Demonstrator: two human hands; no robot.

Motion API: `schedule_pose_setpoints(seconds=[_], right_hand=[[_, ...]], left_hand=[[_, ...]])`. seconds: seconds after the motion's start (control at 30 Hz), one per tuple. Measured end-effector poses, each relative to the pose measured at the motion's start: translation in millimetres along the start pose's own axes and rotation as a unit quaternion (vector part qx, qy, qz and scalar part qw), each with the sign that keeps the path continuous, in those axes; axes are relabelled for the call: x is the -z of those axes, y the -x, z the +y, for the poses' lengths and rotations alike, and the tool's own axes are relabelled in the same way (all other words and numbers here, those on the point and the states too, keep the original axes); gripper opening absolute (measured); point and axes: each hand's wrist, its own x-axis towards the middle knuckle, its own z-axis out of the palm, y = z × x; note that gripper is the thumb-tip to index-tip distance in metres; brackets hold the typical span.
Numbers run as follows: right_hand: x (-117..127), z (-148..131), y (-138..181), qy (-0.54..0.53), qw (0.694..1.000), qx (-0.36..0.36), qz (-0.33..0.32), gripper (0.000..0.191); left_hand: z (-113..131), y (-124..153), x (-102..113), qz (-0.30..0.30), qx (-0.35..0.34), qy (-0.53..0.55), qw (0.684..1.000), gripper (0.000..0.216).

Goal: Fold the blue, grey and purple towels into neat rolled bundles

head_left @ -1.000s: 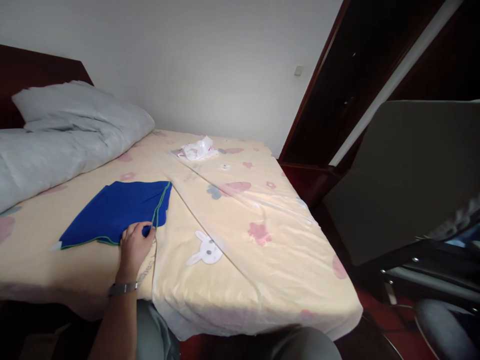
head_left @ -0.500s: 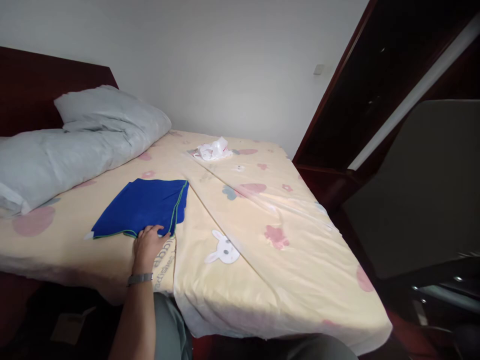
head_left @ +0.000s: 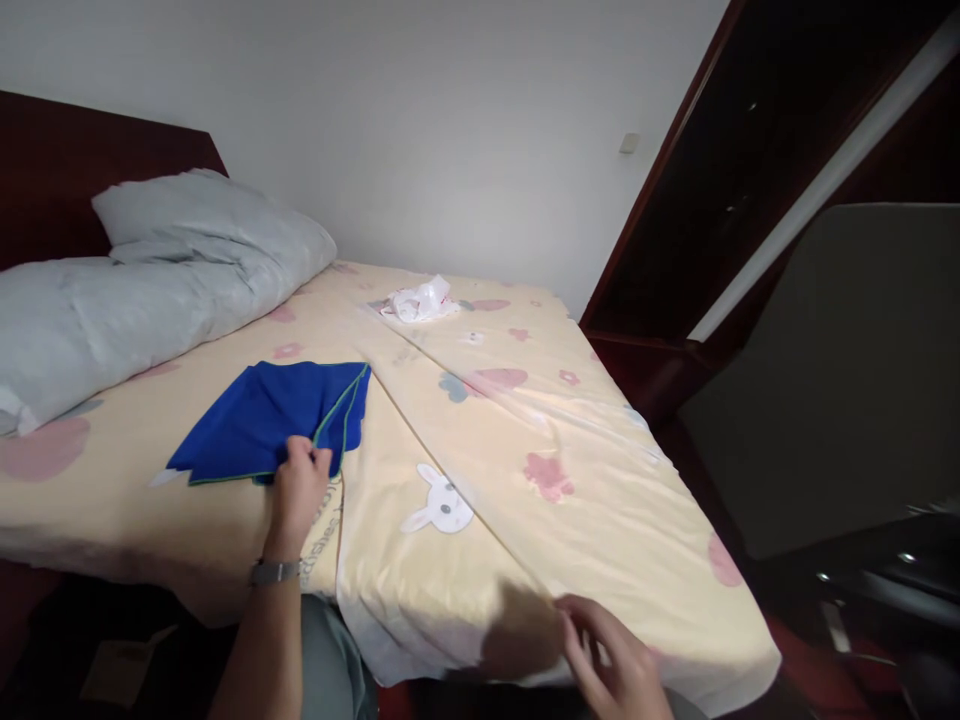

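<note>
A folded blue cloth (head_left: pixel 259 420) with green edging lies on the bed near its front edge. My left hand (head_left: pixel 301 490) is closed on the cloth's near right corner, pinching the top layer, which is drawn up a little so the green edge runs slantwise to the fingers. Over the front edge of the bed, at the lower right, my right hand (head_left: pixel 611 650) hovers with loosely bent fingers apart and nothing visible in them. Its shadow falls on the patterned bedsheet (head_left: pixel 495 540).
A rumpled grey quilt (head_left: pixel 187 270) lies along the headboard (head_left: pixel 97 150). A crumpled white plastic bag (head_left: pixel 421 300) rests at the back of the bed. Dark shelving (head_left: pixel 675 220) and a grey panel (head_left: pixel 840 380) stand at the right.
My left hand has gone from resting flat on the cloth's near edge to pinching it, pulling the top corner inward. My right hand has come into view at the lower right.
</note>
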Motion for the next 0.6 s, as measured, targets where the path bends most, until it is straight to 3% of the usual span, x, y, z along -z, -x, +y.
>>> schedule_pose_setpoints(seconds=[0.1,0.2,0.23,0.37,0.5,0.6], right_hand=[[-34.5,-23.7,-74.0,-0.032,0.989,0.124,-0.068,0.025],[-62.1,-39.8,-127.4,-0.040,0.973,0.194,-0.120,0.047],[-69.1,-40.1,-136.1,-0.051,0.967,0.207,-0.140,0.048],[-75.6,-23.3,-133.4,-0.146,0.959,0.184,-0.160,0.023],[-45.2,-21.4,-110.2,-0.205,0.955,0.182,-0.112,0.011],[-30.5,-35.8,-102.9,-0.167,0.946,0.216,-0.175,0.021]], left_hand=[[37.8,34.0,-7.2,-0.164,-0.141,0.135,0.967,0.009],[85.3,78.9,-11.7,-0.349,-0.275,0.196,0.874,0.005],[98.4,91.1,-10.2,-0.385,-0.305,0.195,0.849,0.007],[119.6,111.4,16.7,-0.455,-0.332,0.193,0.803,0.019],[103.1,111.0,61.3,-0.443,-0.326,0.145,0.822,0.028],[82.8,123.4,84.9,-0.459,-0.376,0.182,0.784,0.019]])
